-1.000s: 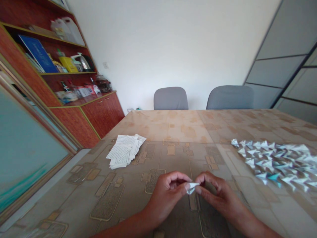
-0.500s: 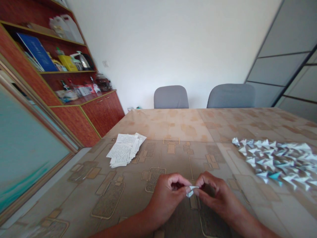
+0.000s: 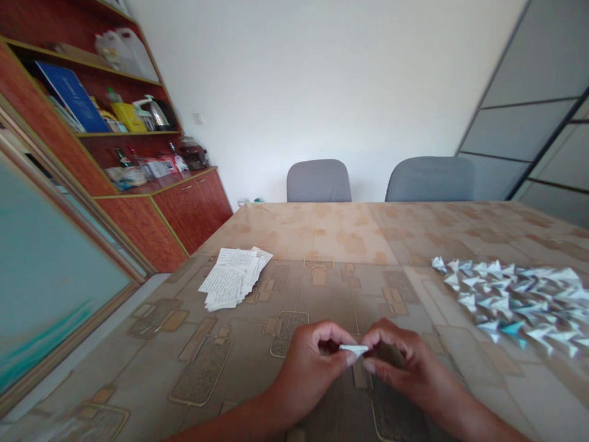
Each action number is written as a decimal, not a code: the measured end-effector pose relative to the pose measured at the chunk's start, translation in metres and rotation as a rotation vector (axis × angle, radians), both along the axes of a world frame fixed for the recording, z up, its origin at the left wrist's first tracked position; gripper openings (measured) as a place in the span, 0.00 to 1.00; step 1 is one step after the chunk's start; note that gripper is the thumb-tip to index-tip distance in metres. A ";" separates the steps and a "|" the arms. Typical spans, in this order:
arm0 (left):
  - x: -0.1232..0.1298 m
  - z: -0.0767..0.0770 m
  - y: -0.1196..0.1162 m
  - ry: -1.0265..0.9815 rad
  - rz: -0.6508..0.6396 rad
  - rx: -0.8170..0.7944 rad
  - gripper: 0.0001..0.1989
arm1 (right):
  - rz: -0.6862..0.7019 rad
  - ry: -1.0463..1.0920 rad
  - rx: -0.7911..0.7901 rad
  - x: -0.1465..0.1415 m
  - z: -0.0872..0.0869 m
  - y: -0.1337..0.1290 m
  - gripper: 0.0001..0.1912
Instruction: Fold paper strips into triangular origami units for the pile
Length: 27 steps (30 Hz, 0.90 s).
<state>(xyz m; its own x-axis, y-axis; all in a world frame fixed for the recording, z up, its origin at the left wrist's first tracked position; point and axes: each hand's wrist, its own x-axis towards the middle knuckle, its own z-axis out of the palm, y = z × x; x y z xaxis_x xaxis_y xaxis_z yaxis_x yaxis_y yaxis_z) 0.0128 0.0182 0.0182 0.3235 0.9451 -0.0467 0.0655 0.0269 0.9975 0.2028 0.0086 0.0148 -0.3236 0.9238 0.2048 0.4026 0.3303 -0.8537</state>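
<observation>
A small folded white paper piece [image 3: 354,348] is held above the table near its front edge. My left hand [image 3: 317,356] pinches it between thumb and forefinger. At its right end is my right hand [image 3: 399,355], with the forefinger by the paper and the thumb a little below it. Beyond my left hand lies a loose stack of printed paper slips [image 3: 234,277]. Several rows of folded paper pieces [image 3: 515,298] stand at the right, mostly white, one partly teal.
The table [image 3: 257,230] has a patterned cover. Two grey chairs [image 3: 318,181] [image 3: 430,179] stand at its far side. A red-brown cabinet [image 3: 193,205] with shelves of bottles, a kettle and boxes is at the left.
The folded paper has turned so that its long edge lies more level and reaches further left. My right thumb has moved slightly down off it. My left hand still grips it.
</observation>
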 end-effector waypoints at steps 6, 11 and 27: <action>-0.002 -0.002 0.002 -0.011 -0.028 -0.038 0.06 | -0.013 -0.008 -0.011 0.003 0.001 0.001 0.10; -0.001 0.000 0.002 -0.013 -0.024 -0.044 0.05 | -0.024 0.012 0.007 -0.001 0.001 0.000 0.08; -0.002 0.000 0.006 -0.148 -0.040 -0.210 0.10 | 0.088 0.150 -0.207 0.006 -0.003 0.007 0.14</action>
<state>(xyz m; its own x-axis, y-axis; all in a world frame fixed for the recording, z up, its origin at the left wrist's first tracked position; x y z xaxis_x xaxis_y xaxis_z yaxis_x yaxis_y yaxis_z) 0.0104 0.0245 0.0181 0.3781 0.9061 -0.1899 -0.0759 0.2347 0.9691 0.2087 0.0158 0.0117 -0.3846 0.9207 0.0661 0.2444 0.1706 -0.9545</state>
